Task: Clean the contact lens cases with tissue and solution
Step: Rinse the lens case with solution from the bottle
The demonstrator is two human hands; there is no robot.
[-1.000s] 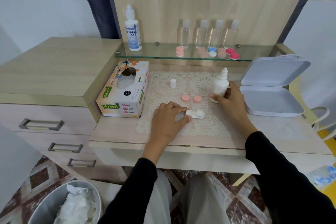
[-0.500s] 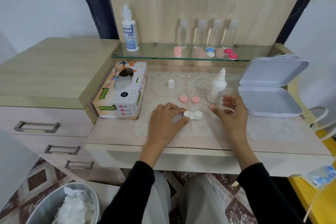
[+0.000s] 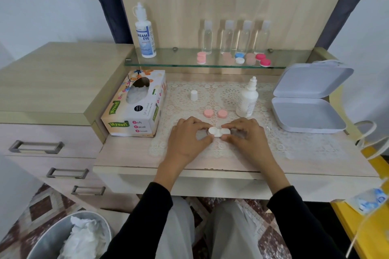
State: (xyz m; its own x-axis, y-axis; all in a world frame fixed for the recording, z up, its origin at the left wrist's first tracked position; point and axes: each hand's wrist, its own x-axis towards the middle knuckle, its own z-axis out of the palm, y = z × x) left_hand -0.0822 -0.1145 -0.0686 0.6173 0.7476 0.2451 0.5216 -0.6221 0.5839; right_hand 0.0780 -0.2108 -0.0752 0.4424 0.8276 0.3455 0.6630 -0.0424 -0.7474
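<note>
Just past the front edge of the bench (image 3: 126, 153), the left grip (image 3: 189, 141) and right grip (image 3: 246, 139) each pinch one end of the white lens case (image 3: 219, 132) between thumb and fingertips. The case lies flat between them, its long axis running left to right. Beyond the grips sit two pink caps (image 3: 208, 113), close by, with the solution bottle (image 3: 247, 101) upright beyond the right grip. The tissue box (image 3: 134, 105) hems the left side and an open white box (image 3: 309, 101) the right, with bare bench between box and right grip.
</note>
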